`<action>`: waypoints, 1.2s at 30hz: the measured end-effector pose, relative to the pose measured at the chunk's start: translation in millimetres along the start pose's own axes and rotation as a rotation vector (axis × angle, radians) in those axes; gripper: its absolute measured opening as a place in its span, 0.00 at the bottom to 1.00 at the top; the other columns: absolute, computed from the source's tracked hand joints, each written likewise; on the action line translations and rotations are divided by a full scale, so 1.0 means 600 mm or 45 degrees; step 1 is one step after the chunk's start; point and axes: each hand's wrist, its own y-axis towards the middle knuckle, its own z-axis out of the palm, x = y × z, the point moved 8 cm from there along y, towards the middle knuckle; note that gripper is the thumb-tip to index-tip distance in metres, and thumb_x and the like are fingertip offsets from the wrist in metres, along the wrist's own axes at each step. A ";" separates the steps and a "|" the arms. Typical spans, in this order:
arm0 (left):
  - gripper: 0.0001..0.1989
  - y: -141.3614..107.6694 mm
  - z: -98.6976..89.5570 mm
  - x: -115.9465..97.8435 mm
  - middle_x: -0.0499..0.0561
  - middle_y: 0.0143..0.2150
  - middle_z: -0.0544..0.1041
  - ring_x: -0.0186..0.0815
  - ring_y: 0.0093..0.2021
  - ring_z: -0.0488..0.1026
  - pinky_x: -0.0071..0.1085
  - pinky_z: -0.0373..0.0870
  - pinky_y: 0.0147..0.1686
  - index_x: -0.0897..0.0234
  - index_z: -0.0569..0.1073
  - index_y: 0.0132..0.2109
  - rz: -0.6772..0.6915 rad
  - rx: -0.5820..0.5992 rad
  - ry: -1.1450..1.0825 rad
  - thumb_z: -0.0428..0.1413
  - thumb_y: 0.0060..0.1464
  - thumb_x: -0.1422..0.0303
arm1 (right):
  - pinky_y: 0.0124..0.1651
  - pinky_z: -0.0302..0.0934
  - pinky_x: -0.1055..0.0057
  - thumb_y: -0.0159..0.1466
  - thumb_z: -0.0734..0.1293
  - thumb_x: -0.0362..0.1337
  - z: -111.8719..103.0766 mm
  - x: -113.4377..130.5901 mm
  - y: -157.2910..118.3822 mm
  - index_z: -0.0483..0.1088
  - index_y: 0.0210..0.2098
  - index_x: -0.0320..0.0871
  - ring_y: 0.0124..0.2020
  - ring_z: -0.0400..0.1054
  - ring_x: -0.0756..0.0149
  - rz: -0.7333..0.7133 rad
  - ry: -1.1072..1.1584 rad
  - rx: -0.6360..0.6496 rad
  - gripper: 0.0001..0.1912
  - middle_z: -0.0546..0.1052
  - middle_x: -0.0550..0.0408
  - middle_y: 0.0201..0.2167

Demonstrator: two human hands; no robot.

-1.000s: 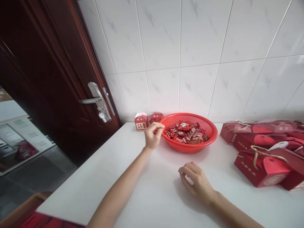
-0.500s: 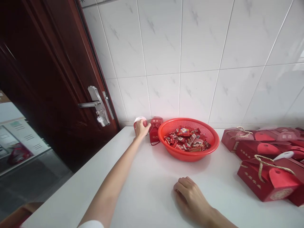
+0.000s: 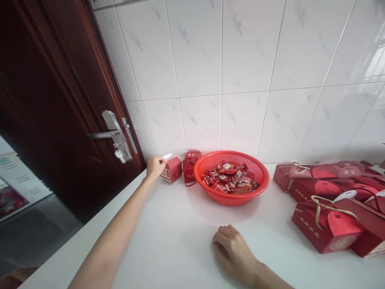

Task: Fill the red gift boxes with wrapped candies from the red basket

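Observation:
My left hand [image 3: 155, 166] is at the counter's back left, its fingers pinched on a small white slip [image 3: 167, 155], apparently paper. Just right of that hand sits a small red gift box [image 3: 171, 169], slightly tilted. A second small red box [image 3: 189, 166] with a dangling red loop stands between it and a red plastic basket [image 3: 231, 198] full of wrapped sweets [image 3: 230, 178]. My right hand [image 3: 231, 249] rests on the white counter [image 3: 177, 249] in front of the basket, fingers curled closed, holding nothing.
Red gift boxes [image 3: 326, 228] with twine handles lie in a heap at the right. White tiles [image 3: 240, 80] rise behind the counter. A dark wooden door [image 3: 60, 100] with a metal handle [image 3: 111, 132] stands beyond the counter's left edge.
My left hand has moved left, off the top of the small box, and the white slip now shows in its fingers. The box stands uncovered. The whole view has shifted slightly left.

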 end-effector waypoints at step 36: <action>0.07 -0.357 0.036 -0.250 0.48 0.33 0.71 0.34 0.34 0.73 0.29 0.73 0.37 0.60 0.71 0.31 0.443 0.526 -0.533 0.55 0.59 0.71 | 0.43 0.66 0.64 0.68 0.58 0.35 -0.181 -0.061 -0.010 0.68 0.48 0.47 0.43 0.71 0.60 0.471 0.606 -0.708 0.12 0.76 0.50 0.46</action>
